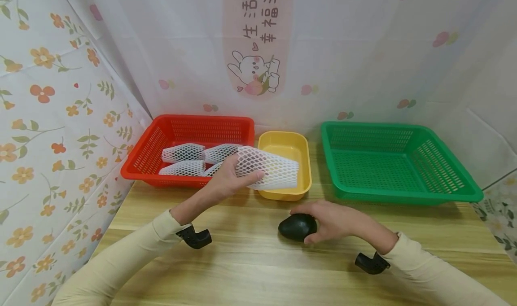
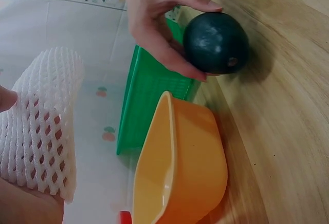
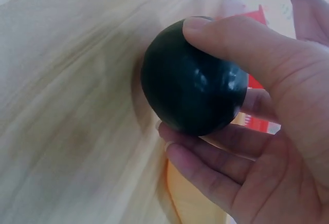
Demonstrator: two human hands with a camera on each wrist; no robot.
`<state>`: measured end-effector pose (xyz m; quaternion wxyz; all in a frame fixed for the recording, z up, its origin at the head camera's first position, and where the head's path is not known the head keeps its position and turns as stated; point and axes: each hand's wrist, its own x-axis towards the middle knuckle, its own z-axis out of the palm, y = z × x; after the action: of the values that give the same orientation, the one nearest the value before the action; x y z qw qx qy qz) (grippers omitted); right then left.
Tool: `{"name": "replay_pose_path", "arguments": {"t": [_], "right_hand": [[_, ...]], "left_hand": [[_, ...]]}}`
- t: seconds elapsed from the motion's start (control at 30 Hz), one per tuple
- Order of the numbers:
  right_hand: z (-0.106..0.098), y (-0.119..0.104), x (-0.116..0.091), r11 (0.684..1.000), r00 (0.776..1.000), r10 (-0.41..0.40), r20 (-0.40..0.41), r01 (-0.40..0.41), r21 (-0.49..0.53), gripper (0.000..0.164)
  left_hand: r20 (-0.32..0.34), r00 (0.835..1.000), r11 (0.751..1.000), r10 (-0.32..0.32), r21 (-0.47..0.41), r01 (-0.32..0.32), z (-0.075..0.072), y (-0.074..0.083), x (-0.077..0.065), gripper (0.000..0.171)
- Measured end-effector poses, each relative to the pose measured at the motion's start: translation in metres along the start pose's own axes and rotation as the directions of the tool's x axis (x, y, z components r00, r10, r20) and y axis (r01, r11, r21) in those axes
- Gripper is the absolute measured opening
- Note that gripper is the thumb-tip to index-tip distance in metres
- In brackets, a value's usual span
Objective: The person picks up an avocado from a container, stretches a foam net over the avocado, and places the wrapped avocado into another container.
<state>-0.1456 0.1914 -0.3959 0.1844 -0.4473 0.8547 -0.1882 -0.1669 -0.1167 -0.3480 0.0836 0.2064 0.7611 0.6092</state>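
My left hand [image 1: 232, 177] holds a white foam net sleeve [image 1: 268, 168] over the yellow tray [image 1: 304, 191], thumb in front and the other fingers inside or behind the mesh. The sleeve's wider end faces right. Low over the wooden table, my right hand [image 1: 333, 220] grips a dark green avocado [image 1: 297, 228] between thumb and fingers, its narrower end pointing left. The right wrist view shows the thumb on top of the avocado [image 3: 193, 77] and the fingers beneath it.
A red basket [image 1: 141, 178] at the back left holds several white net sleeves [image 1: 183, 153]. The green basket [image 1: 404, 194] stands at the back right. Behind them hangs a printed curtain [image 1: 363, 63], and a floral cloth [image 1: 60, 131] lines the left side.
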Motion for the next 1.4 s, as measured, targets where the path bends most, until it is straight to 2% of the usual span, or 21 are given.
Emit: {"name": "replay_pose_path", "arguments": {"t": [0.23,0.5,0.93,1.17,1.4], "right_hand": [[-0.009,-0.002,-0.005,0.999,0.999,0.029,-0.044,-0.027,0.043,0.063],[-0.019,-0.002,-0.011,0.999,0.996,0.016,-0.092,-0.012,0.042,0.063],[-0.032,-0.004,-0.018,0.998,0.983,0.041,-0.177,-0.031,0.06,0.061],[-0.041,-0.002,-0.024,0.999,0.966,0.04,-0.256,-0.036,0.019,0.064],[-0.053,-0.004,-0.029,0.997,0.942,0.069,-0.329,-0.055,0.052,0.065]], "left_hand": [[-0.025,0.999,0.999,-0.033,0.027,0.033,-0.001,0.001,-0.003,0.057],[-0.041,0.997,0.997,-0.061,0.053,0.063,-0.003,0.001,-0.003,0.062],[-0.026,1.0,1.0,0.004,0.003,-0.004,-0.003,0.001,-0.005,0.053],[-0.016,1.0,0.999,0.011,-0.039,-0.012,-0.004,0.001,-0.006,0.053],[-0.027,1.0,0.999,0.005,-0.043,-0.006,-0.005,0.0,-0.007,0.053]]}}
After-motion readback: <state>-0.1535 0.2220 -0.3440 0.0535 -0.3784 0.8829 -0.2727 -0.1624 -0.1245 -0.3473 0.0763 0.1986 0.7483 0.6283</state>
